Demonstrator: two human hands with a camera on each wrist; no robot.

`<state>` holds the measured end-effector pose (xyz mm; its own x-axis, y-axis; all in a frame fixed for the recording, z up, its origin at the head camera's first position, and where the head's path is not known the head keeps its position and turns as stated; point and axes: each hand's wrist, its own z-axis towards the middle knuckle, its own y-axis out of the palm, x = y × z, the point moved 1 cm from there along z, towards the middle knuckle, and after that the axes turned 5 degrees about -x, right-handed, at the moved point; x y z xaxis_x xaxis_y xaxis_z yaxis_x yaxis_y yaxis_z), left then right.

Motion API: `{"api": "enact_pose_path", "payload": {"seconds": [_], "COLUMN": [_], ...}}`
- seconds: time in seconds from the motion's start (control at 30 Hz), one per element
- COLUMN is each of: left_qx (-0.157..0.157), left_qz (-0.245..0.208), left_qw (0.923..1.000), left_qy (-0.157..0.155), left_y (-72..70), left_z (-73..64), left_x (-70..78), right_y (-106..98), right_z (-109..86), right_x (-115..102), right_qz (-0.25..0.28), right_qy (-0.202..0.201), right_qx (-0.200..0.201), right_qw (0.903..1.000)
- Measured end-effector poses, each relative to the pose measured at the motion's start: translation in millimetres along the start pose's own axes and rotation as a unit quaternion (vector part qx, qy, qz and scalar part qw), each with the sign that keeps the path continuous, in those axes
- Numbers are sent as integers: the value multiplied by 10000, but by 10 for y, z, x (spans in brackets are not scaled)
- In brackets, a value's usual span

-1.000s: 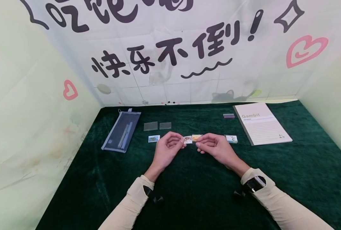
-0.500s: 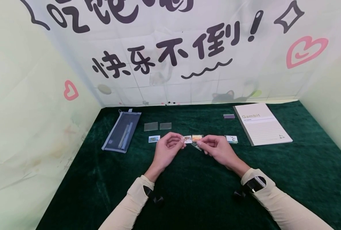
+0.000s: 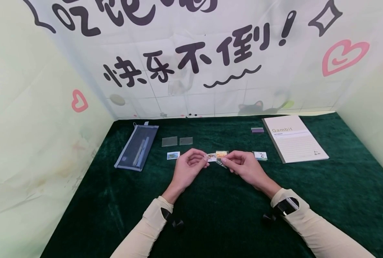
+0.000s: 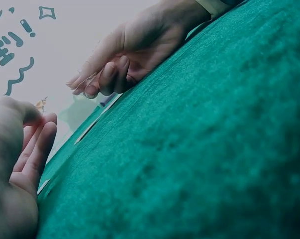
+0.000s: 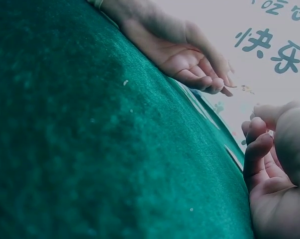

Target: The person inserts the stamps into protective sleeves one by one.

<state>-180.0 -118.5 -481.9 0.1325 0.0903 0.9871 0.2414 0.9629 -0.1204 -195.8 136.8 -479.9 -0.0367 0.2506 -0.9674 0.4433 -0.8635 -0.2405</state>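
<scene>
Between thumb and fingers my left hand (image 3: 188,166) pinches a small stamp-like picture card (image 3: 212,157), held up off the cloth. Just to its right, my right hand (image 3: 243,165) pinches a small clear plastic sleeve (image 3: 221,163), mostly see-through and partly covered by the fingers. Its thin edge shows at the fingertips in the left wrist view. Card and sleeve are close to each other. An orange picture card (image 3: 221,154) lies behind them. A blue picture card (image 3: 173,155) is left of my left hand; a white one with a dark print (image 3: 261,156) is right of my right hand.
Two clear sleeves (image 3: 169,142) lie behind the left hand. A blue mesh pencil pouch (image 3: 137,148) with pens is at left. On the right are a small purple-grey block (image 3: 257,130) and a Gambit notebook (image 3: 296,141). Dark green cloth (image 3: 210,215) covers the table.
My right hand has drawn slightly to the right, and the clear sleeve's tilted corner now shows below the orange card. My left hand keeps its pinch on the picture card, almost still.
</scene>
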Motion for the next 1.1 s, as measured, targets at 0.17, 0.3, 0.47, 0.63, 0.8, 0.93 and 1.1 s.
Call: {"api": "enact_pose_path", "payload": {"seconds": [0.17, 0.3, 0.47, 0.63, 0.8, 0.93, 1.1], "left_qx": [-101, -144, -109, -183, -280, -353, -516], "left_qz": [-113, -150, -163, -14, 142, 220, 300], "left_qw": [9999, 9998, 9997, 9996, 9991, 9988, 9979], "left_qy": [-43, -78, -130, -204, -278, -269, -237], "left_y": [-2, -2, -2, -1, 6, 10, 6], "left_z": [-5, -5, -5, -4, -10, -9, -7], "left_x": [8, 12, 6, -7, 3, 9, 7], "right_y": [2, 5, 12, 13, 12, 14, 15], "right_z": [0, 1, 7, 6, 1, 3, 6], "right_x": [-3, -4, 2, 6, 4, 5, 8], "right_qz": [13, -10, -4, -8, -10, -5, -9], "right_qy": [-36, -46, 18, 22, -20, -39, -88], "right_qx": [20, 35, 43, 29, 5, 16, 15], "right_qw": [10000, 10000, 10000, 10000, 10000, 10000, 10000]}}
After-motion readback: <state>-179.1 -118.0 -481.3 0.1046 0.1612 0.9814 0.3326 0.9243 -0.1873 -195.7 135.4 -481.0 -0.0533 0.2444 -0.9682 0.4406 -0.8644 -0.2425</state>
